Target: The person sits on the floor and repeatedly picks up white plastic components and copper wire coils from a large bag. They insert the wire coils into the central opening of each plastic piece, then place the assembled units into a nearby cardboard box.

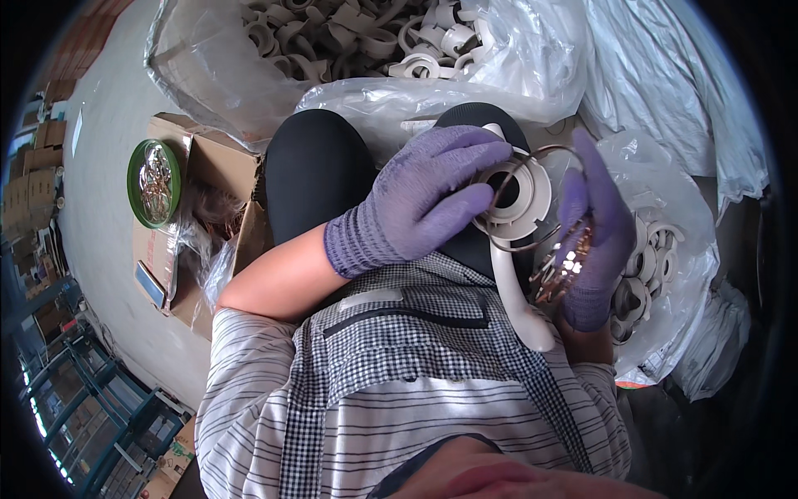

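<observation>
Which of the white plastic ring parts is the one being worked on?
The white ring part on the lap, pressed by the left hand; the others lie in bags.

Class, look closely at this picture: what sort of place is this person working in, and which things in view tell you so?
Probably a small factory or workshop for hand assembly. Clear plastic bags hold heaps of identical white plastic parts, a green tray of metal rings sits on cardboard boxes, and both gloved hands work one part.

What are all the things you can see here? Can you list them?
white plastic part: one, white, on the lap, under both hands
metal rings: a bunch, coppery, in the right hand
clear bags of white parts: two, ahead and at right
green bowl of rings: one, on a cardboard box at left
left hand: purple glove, on the white part
right hand: purple glove, holding rings
</observation>
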The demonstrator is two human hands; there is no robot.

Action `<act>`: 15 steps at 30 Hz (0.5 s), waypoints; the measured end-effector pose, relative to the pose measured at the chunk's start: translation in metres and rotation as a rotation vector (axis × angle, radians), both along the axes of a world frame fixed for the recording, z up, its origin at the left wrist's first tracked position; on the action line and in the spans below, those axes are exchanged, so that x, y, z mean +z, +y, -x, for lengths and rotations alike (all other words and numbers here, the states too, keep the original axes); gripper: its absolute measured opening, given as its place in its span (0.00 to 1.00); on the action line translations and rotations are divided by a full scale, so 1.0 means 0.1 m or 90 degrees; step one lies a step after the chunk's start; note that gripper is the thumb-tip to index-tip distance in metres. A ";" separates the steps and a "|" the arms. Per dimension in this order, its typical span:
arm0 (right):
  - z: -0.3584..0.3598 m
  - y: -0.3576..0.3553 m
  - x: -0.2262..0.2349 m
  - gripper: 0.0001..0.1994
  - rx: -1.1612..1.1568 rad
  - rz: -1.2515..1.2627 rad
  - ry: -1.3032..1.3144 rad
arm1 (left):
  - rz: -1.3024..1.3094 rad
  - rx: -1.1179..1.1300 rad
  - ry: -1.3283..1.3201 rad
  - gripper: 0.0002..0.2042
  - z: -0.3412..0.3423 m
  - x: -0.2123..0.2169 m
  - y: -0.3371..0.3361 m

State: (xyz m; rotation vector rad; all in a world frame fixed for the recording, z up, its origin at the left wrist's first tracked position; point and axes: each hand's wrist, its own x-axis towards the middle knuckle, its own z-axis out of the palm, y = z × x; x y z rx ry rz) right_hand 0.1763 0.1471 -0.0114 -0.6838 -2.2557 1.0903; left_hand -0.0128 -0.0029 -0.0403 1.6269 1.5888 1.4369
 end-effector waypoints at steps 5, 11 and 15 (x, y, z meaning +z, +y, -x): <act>-0.04 -0.08 -0.09 0.20 -0.012 -0.062 -0.072 | 0.038 0.020 -0.118 0.28 -0.15 0.14 0.00; 0.02 0.02 -0.08 0.16 0.035 -0.141 -0.093 | 0.029 0.183 0.032 0.19 -0.27 0.09 0.06; 0.06 0.03 -0.12 0.15 0.014 -0.035 -0.068 | 0.037 0.213 0.012 0.16 -0.26 0.05 0.08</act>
